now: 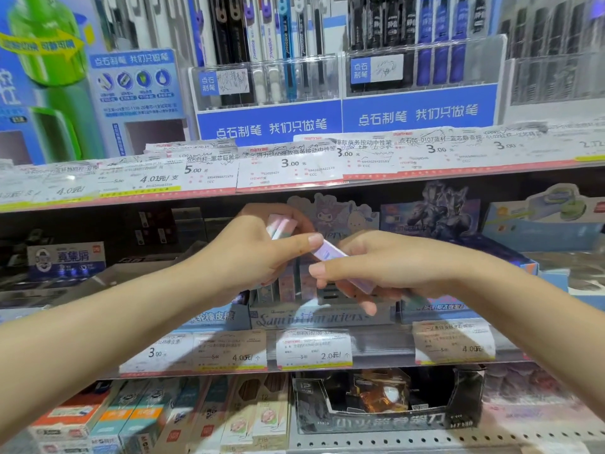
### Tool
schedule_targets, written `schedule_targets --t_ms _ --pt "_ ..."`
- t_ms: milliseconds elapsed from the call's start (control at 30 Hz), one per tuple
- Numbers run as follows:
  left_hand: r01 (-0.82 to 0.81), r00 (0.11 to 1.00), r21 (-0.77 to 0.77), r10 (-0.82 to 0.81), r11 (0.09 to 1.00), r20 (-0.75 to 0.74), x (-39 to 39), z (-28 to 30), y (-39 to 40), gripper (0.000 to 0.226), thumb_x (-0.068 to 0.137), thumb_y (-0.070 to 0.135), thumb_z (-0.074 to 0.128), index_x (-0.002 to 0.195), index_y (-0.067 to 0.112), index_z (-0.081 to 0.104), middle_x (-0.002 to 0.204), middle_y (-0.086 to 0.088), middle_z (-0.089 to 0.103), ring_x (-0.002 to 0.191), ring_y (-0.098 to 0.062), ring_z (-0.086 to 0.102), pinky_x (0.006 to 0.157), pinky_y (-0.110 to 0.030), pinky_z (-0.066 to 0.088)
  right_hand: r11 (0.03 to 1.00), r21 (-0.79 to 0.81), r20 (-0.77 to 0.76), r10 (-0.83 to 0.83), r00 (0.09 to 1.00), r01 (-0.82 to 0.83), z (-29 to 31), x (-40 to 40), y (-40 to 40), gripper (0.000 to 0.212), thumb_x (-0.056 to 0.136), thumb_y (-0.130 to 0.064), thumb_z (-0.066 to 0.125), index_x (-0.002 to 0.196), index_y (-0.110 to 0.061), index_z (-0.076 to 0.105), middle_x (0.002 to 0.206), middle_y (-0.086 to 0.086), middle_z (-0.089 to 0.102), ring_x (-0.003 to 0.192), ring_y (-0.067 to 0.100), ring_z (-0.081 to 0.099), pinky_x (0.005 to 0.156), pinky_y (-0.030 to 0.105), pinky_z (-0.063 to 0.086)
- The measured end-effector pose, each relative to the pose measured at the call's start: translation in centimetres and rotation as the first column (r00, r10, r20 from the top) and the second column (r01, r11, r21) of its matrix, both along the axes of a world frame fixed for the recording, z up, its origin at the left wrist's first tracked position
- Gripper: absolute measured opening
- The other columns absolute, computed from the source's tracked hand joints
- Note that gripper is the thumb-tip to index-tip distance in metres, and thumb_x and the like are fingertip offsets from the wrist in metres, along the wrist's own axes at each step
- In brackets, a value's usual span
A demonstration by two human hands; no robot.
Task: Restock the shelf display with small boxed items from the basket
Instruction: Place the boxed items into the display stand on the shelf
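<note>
A tiered shop shelf (294,198) fills the view, its edges lined with price tags (314,348). On the middle tier a cartoon-printed display carton (324,317) is seen, with small pastel boxes stood upright inside it (288,283). Pen racks (268,83) are ranked above, and a black display box (389,401) sits on the tier below. The basket is not in view.

2 bare forearms are reached in from the lower corners and are met just in front of the display carton. The left hand (258,253) is curled round a small stack of pink and pale green boxes (280,226), held against the palm, while its thumb is stretched to the right to touch the end of 1 lilac box (330,253). That lilac box is tilted, upper end toward the left hand, and is pinched along its length by the right hand (373,270), thumb in front and fingers curled behind and beneath.

The boxes are judged light and stiff, of thin card that could be dented by a hard squeeze, with glossy faces that could slip. A hold across the 2 broad faces, near the middle, is judged best, so that 1 narrow end is left free to be slid down among the upright boxes.
</note>
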State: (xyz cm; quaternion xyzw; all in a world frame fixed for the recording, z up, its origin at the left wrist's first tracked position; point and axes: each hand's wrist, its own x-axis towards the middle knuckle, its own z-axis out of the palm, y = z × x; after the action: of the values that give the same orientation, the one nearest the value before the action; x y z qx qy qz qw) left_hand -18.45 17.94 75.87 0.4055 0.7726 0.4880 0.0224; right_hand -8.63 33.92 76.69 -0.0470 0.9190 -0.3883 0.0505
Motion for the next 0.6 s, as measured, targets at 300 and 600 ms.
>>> schedule_targets --t_ms 300,600 --pt "0.058 0.998 -0.016 -0.058 0.998 -0.026 1.6 0.6 0.1 0.019 0.072 0.038 0.070 0.071 0.019 0.070 0.048 -0.014 0.032 0.038 -0.019 0.022 0.043 -0.020 0.019 0.996 -0.092 -0.248 -0.009 0.969 -0.014 -0.2 0.0 0.7 0.014 0.076 -0.025 0.072 0.085 -0.018 0.064 0.065 0.007 0.051 0.041 0.010 0.037 0.037 0.017 0.024" --pt "-0.268 0.845 -0.318 0.064 0.910 -0.530 1.0 0.9 -0.9 0.013 0.091 0.018 0.053 0.083 0.022 0.062 0.061 0.015 0.062 0.055 0.002 0.051 0.051 -0.007 0.036 0.988 0.099 -0.451 -0.061 0.890 0.117 0.3 -1.4 1.1 0.025 0.090 -0.014 0.053 0.113 -0.025 0.052 0.055 -0.009 0.038 0.042 0.003 0.041 0.046 0.008 0.031"
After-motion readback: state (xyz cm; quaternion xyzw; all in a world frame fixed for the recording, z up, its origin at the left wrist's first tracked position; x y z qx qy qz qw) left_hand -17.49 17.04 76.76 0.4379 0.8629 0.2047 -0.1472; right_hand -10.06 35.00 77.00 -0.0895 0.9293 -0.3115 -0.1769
